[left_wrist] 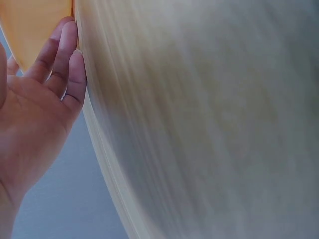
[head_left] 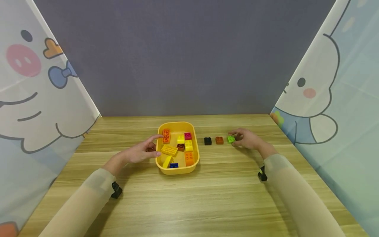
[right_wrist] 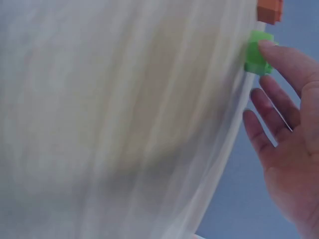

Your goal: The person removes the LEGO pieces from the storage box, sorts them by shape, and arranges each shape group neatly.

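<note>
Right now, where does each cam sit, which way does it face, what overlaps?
Head: on the person's head, facing forward and down at the yellow tray and wood-grain tabletop; sleeved forearms, left grip and right grip show.
Left wrist: on that wrist, looking past the palm toward the tray; left grip's palm and fingers show.
Right wrist: on that wrist, looking past the palm toward the lime-green toy brick and brown-orange toy brick; right grip shows.
Shared: head and right wrist both show those two bricks.

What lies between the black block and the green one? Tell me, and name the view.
An orange-brown block lies between them, apart from both, as the head view shows.
</note>
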Demonstrator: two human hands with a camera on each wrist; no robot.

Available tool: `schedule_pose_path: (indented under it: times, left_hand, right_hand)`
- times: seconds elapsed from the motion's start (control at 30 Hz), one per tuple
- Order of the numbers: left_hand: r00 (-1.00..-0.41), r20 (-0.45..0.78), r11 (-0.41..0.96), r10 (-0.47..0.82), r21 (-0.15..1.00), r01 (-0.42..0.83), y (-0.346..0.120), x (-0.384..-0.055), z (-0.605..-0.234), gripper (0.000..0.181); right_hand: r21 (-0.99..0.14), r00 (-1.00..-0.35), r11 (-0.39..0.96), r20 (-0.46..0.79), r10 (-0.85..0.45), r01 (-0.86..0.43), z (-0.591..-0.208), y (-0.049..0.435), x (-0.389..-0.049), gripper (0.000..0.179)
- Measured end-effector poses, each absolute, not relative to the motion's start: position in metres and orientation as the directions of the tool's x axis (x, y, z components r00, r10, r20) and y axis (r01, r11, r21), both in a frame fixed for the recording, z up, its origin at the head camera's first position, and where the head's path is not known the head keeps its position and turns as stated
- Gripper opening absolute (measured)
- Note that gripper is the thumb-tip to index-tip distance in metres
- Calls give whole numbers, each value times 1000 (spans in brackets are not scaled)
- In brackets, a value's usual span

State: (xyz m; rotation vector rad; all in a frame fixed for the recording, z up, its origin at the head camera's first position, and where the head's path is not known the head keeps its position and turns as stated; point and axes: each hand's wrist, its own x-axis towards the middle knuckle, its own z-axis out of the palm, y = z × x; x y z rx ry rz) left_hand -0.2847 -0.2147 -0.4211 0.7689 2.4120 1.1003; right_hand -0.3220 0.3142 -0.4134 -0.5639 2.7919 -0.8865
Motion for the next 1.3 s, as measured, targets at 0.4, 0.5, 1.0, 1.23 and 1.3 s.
schedule_pose_path:
  times: [0.4, 0.5, 1.0, 1.23, 1.3]
  left_hand:
    - [-783, -109, 542, 612, 779, 314, -214, -285, -420, 78]
    - [-783, -105, 538, 613, 781, 317, -214, -286, -421, 79]
    - [-790, -110, 541, 603, 784, 304, -216, -285, -421, 80]
    - [-790, -109, 538, 604, 786, 304, -216, -285, -423, 80]
    - [-791, -109, 542, 603, 783, 305, -216, -284, -423, 80]
  right_hand:
    - [-532, -867, 699, 157, -472, -477, -385, 266, -310, 48]
    - [-558, -838, 649, 176, -516, -517, -381, 242, -307, 45]
    - [-420, -711, 621, 89, -697, -661, -380, 131, -307, 33]
    - [-312, -699, 675, -45, -713, -668, -381, 107, -311, 33]
    - [-291, -701, 686, -66, -710, -667, -384, 103, -314, 37]
